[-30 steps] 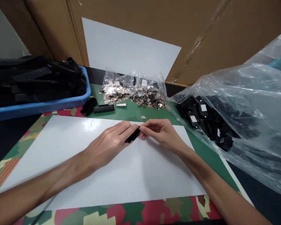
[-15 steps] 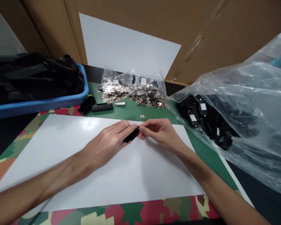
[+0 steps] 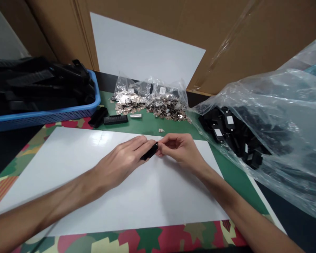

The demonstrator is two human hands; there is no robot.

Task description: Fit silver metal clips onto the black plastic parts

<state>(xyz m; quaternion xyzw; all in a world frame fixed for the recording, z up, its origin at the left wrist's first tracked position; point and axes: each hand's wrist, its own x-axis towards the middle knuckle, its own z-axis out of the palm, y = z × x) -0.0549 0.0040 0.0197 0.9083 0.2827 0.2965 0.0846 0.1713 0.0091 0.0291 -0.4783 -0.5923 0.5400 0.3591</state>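
Near the far edge of the white board point(image 3: 116, 196), my left hand point(image 3: 126, 153) is closed around a small black plastic part point(image 3: 150, 151), mostly covered by the fingers. My right hand point(image 3: 177, 149) pinches at the end of that part with thumb and forefinger; whatever lies between these fingertips is hidden. Just beyond the hands a small metal piece point(image 3: 161, 130) lies on the green surface. A black slotted plastic part point(image 3: 116, 119), another black part point(image 3: 98, 117) and a short silvery metal piece point(image 3: 136, 116) lie behind the board on the left.
A blue basket point(image 3: 68, 114) full of black plastic parts stands at the left. At the back, clear bags spill small metal pieces point(image 3: 168, 107). On the right a large clear plastic bag point(image 3: 279, 95) holds black parts with white labels point(image 3: 230, 120). Cardboard point(image 3: 152, 17) rises behind.
Both hands keep nearly the same pose at the black part. The whole view has shifted very slightly; no object has visibly been picked up or put down.
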